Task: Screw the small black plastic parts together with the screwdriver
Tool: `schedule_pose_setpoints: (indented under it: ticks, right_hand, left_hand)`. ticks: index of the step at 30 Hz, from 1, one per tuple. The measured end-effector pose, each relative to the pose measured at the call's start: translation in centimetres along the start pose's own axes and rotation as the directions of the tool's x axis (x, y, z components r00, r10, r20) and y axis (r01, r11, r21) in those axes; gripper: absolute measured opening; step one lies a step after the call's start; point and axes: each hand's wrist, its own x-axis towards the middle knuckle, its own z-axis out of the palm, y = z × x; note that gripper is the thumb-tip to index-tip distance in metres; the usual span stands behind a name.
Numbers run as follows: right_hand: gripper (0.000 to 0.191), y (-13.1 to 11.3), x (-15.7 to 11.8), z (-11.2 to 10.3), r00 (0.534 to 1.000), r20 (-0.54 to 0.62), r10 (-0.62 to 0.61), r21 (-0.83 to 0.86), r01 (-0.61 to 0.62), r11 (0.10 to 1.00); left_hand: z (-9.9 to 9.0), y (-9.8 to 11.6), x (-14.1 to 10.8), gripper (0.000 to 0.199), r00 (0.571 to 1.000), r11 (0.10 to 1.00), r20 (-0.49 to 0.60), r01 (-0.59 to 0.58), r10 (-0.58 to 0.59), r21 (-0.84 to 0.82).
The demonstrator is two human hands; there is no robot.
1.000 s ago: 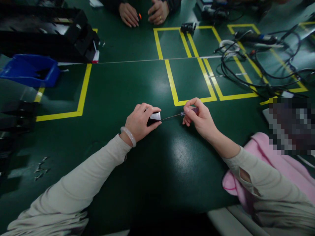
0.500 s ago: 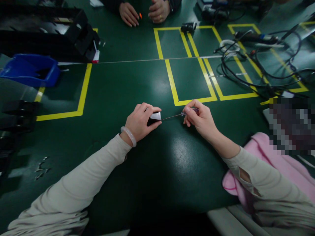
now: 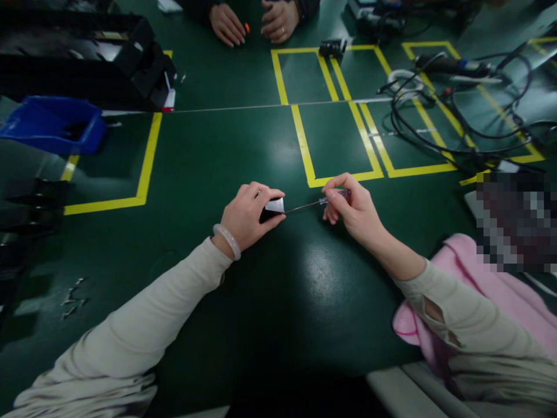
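Note:
My left hand (image 3: pixel 247 213), with a pale bangle at the wrist, is closed around a small black part with a light silvery face (image 3: pixel 275 205). Much of that part is hidden by the fingers. In my right hand (image 3: pixel 350 204) is a screwdriver (image 3: pixel 322 201), gripped by its clear handle between thumb and fingers. Its thin shaft points left, and the tip meets the lower right corner of the black part near my left thumb. Whether the tip sits in a screw is too small to tell.
Small screws (image 3: pixel 72 299) lie at the left. Beyond them are black parts (image 3: pixel 37 203), a blue bin (image 3: pixel 54 125) and a black rack (image 3: pixel 130 64). Cables (image 3: pixel 456 139) and a pink cloth (image 3: pixel 467 278) are on the right. A co-worker's hands (image 3: pixel 281 20) rest across the table.
My right hand has shifted very slightly, its index finger a little higher on the screwdriver handle. The left hand and the black part stay in place.

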Motion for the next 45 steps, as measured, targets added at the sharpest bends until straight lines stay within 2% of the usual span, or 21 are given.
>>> schedule_pose_setpoints:
  ticks: [22, 31, 45]
  right_hand:
    - [0.03, -0.23, -0.09, -0.01, 1.0, -0.007, -0.02, -0.12, 0.019, 0.993]
    - [0.027, -0.17, -0.06, 0.01, 1.0, 0.003, -0.02, -0.057, 0.02, 0.998]
    - [0.032, -0.27, -0.14, 0.1, 1.0, 0.006, -0.001, -0.022, 0.002, 1.0]
  left_hand:
    - [-0.1, 0.11, 0.04, 0.036, 0.999, 1.0, 0.028, 0.019, -0.019, 0.004]
    - [-0.14, 0.12, 0.07, 0.035, 1.0, 1.0, 0.019, 0.018, -0.018, -0.004]
    - [-0.03, 0.01, 0.03, 0.036, 1.0, 1.0, 0.019, 0.018, -0.018, -0.009]
